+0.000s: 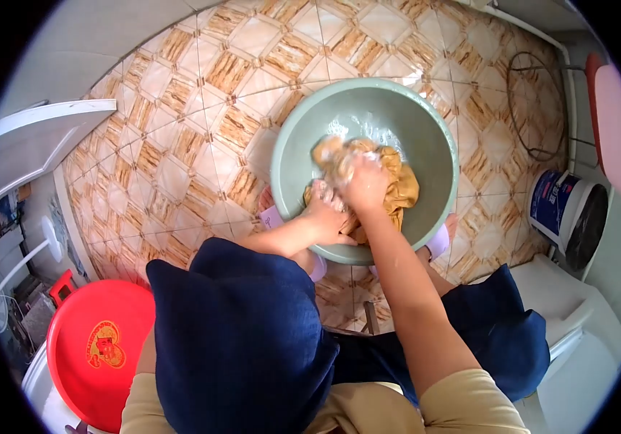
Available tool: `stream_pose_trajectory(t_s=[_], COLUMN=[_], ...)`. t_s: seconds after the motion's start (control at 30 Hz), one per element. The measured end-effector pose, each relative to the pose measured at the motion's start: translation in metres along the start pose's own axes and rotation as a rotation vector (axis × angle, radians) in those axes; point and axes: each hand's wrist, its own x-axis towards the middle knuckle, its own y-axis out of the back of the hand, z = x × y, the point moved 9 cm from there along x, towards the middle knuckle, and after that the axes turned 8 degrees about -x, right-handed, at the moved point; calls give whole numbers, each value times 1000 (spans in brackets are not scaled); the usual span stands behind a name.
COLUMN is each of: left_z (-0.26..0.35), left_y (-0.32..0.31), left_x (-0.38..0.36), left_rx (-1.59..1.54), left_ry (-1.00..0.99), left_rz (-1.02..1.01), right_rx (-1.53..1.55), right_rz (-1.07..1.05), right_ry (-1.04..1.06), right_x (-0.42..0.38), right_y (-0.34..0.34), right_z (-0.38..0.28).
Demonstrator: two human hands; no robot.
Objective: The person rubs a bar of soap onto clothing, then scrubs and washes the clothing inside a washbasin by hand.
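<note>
A large grey-green basin (pixel 281 159) stands on the floor between my feet. Inside it lies a wet mustard-yellow cloth (pixel 403 189), bunched up, with white suds around it. My right hand (pixel 367 184) is closed on the upper part of the cloth, slightly blurred by motion. Just left of it and lower, my left hand (pixel 326 218) grips the cloth near the basin's front wall, foam over its fingers. Both hands are close together, and a bunched bit of cloth sticks out above them.
At left is a red plastic basin (pixel 72 347) with a gold design, near a white door edge (pixel 54 116). A dark blue and white bucket (pixel 553 206) lies at right beside a wire rack (pixel 534 69). Lilac slippers (pixel 438 242) flank the basin on patterned tiles (pixel 173 145).
</note>
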Motion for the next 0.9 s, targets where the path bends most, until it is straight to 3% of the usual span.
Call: stream_pose_trajectory(t_s=[0.03, 0.13, 0.17, 0.2, 0.27, 0.33, 0.4, 0.43, 0.5, 0.53, 0.6, 0.67, 0.73, 0.77, 0.8, 0.83, 0.87, 0.9], left_z=[1, -4, -4, -2, -6, -6, 0, 2, 0, -1, -14, -21, -45, -73, -74, -96, -115, -113], left_y=[4, 15, 13, 15, 8, 4, -1, 11, 23, 21, 34, 38, 30, 1, 5, 17, 30, 52], left_x=[-1, -3, -2, 0, 3, 7, 2, 1, -4, -4, 1, 0, -3, 9, 11, 2, -11, -3], left_rx=[-61, -112, -127, -133, -13, -451, -95, -83, -27, -17, -224, -339, -743, -1079, -1084, -1298, -1498, -1635], left_ry=[-41, 78, 36, 29, 106, -59, -78, -74, 144, 140, 104, 94, 194, 184, 189, 302, 416, 399], left_rz=[53, -45, 87, 89, -50, 6, 162, 163, -28, -28, 162, 260, 329, 364, 358, 623, 899, 871], right_rx=[62, 167, 275, 266, 46, -44, 8, 65, 95, 98, 377, 455, 508, 440, 371, 502, 502, 511], right_rz=[-190, -165, -86, -87, 101, 11, 5, -55, -227, -220, -167, -129, 375, 412, 444, 352, 238, 76], right_ry=[-115, -294, -213, -215, 222, 329, 246, 139, 31, 24, -339, -368, -247, -304, -355, -568, -634, -670], right_x=[20, 56, 57, 47, 12, -24, -23, 1, 45, 46, 55, 44, 26, 16, 5, -5, -7, -1], right_y=[-11, 10, 23, 28, 58, 46, -11, -36, -76, -51, 5, 31, 80, 81, 81, 60, 41, 21], right_z=[10, 23, 23, 26, -10, -31, -14, -1, 20, 15, 34, 44, 69, 90, 106, 126, 130, 125])
